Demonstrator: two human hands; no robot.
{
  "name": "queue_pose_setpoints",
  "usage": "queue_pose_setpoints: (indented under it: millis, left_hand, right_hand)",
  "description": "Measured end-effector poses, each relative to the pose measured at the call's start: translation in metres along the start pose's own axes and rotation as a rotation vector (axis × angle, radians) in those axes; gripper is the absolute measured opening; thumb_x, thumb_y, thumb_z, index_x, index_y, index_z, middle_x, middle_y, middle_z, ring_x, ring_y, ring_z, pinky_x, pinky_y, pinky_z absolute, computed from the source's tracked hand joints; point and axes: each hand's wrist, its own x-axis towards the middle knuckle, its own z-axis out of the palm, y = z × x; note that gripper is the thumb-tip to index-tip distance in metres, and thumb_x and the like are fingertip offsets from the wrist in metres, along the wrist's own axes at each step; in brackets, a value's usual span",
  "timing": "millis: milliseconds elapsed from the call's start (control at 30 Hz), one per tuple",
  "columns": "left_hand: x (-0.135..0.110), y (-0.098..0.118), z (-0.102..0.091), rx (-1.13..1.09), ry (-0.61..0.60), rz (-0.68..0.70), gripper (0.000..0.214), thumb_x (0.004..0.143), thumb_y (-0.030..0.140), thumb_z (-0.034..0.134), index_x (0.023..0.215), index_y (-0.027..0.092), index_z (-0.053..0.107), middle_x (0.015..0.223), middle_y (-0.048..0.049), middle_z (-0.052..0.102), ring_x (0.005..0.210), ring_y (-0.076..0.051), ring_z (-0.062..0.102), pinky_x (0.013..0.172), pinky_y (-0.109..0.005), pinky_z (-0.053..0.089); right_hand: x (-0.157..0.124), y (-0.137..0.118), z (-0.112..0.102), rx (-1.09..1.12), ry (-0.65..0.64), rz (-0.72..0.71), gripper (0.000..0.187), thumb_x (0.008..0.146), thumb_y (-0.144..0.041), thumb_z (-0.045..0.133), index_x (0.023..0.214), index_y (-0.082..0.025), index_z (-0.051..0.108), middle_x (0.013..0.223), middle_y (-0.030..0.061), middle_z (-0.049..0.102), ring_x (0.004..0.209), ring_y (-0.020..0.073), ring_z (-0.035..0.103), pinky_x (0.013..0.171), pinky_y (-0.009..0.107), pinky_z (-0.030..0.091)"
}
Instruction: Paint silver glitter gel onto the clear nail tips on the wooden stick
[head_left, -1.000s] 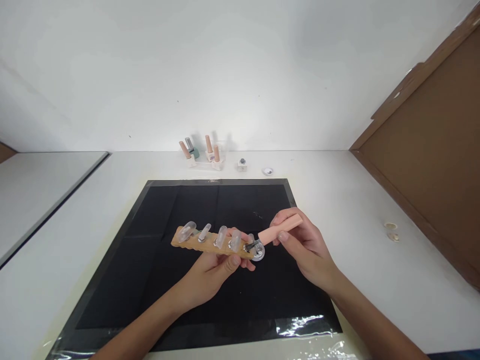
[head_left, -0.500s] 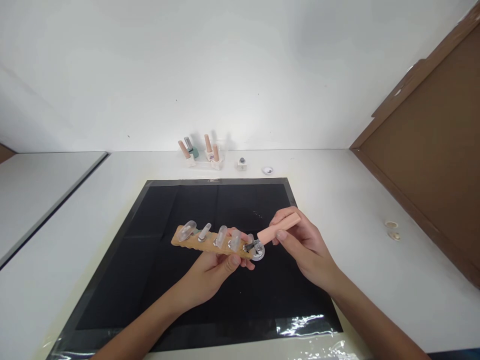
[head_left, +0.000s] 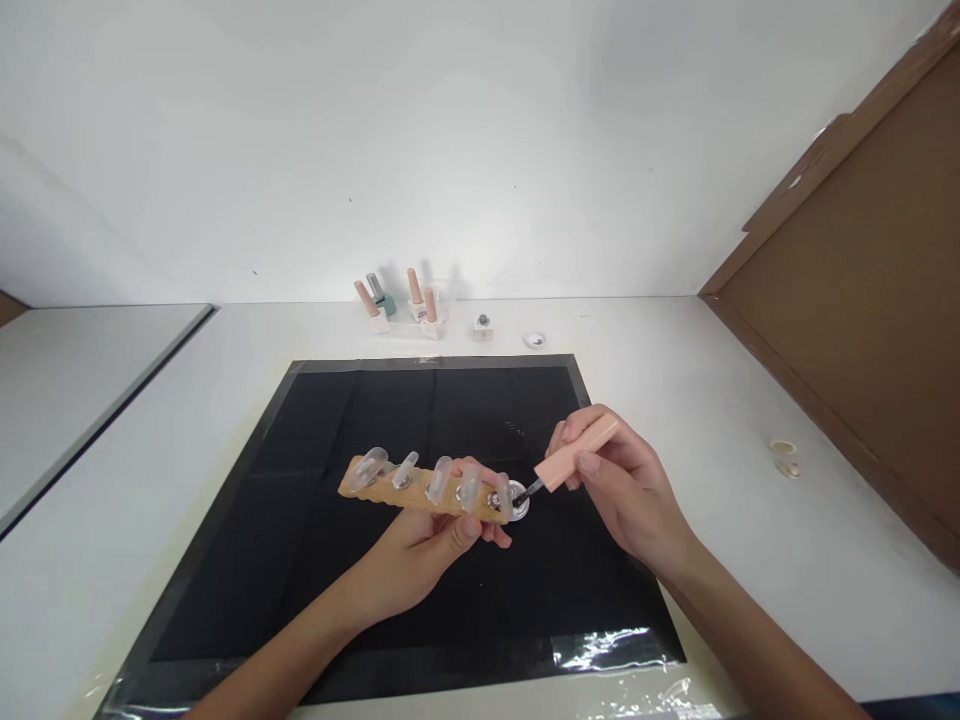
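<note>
I have the left hand (head_left: pixel 416 565) pinching the wooden nail-tip stand (head_left: pixel 416 495) above the black mat (head_left: pixel 300 570); the right hand (head_left: pixel 637 500) pinches the peach brush cap (head_left: pixel 562 464) beside it; I'd keep strokes light.

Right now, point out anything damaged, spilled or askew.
The brown cardboard panel at right looks damaged: its upper edge is ragged, with pale torn patches. Small pale marks on the black mat are too faint to identify.
</note>
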Motion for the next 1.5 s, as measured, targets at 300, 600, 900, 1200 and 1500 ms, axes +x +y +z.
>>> queue_pose_setpoints:
  millis: [300,600,900,1200,1500]
  left_hand:
    - [0.0,0.001,-0.001,-0.062,-0.077,-0.029,0.023,0.089,0.04,0.053,0.108,0.028,0.059,0.099,0.0002,0.05,0.083,-0.012,0.06,0.08,-0.028,0.05]
    - [-0.002,0.001,-0.002,-0.084,-0.112,-0.021,0.023,0.09,0.038,0.054,0.109,0.026,0.058,0.097,0.0003,0.051,0.084,-0.011,0.058,0.081,-0.027,0.05]
    - [-0.002,0.002,-0.001,-0.072,-0.129,-0.064,0.022,0.089,0.035,0.055,0.111,0.029,0.057,0.097,0.0016,0.052,0.085,-0.011,0.058,0.08,-0.026,0.048]
    - [0.0,0.008,0.001,-0.041,-0.14,-0.06,0.022,0.089,0.036,0.054,0.109,0.028,0.059,0.098,0.0012,0.049,0.084,-0.011,0.056,0.079,-0.026,0.049]
    - [-0.001,0.006,-0.007,0.024,-0.075,-0.054,0.023,0.09,0.038,0.054,0.108,0.026,0.059,0.098,-0.0013,0.053,0.083,-0.014,0.059,0.079,-0.031,0.049]
  right_hand:
    - [-0.002,-0.004,0.0,-0.252,-0.02,-0.074,0.005,0.092,-0.032,0.055,0.094,-0.027,0.057,0.085,-0.0018,0.052,0.068,0.01,0.048,0.063,0.022,0.042]
    - [0.002,-0.002,-0.003,-0.283,0.06,-0.1,0.004,0.092,-0.027,0.055,0.095,-0.027,0.058,0.089,-0.0012,0.053,0.068,0.0099,0.048,0.063,0.022,0.042]
    - [0.001,-0.008,-0.001,-0.292,-0.059,-0.079,0.002,0.091,-0.027,0.055,0.092,-0.026,0.056,0.082,-0.0017,0.051,0.067,0.0108,0.047,0.059,0.023,0.039]
    - [0.003,-0.005,-0.006,-0.254,-0.033,-0.101,0.005,0.091,-0.03,0.055,0.092,-0.025,0.056,0.077,-0.0021,0.05,0.066,0.0117,0.047,0.058,0.024,0.039]
    - [0.009,-0.008,-0.003,-0.42,0.099,-0.138,0.016,0.091,-0.019,0.053,0.076,-0.023,0.057,0.083,-0.0006,0.06,0.07,0.0121,0.053,0.064,0.027,0.042]
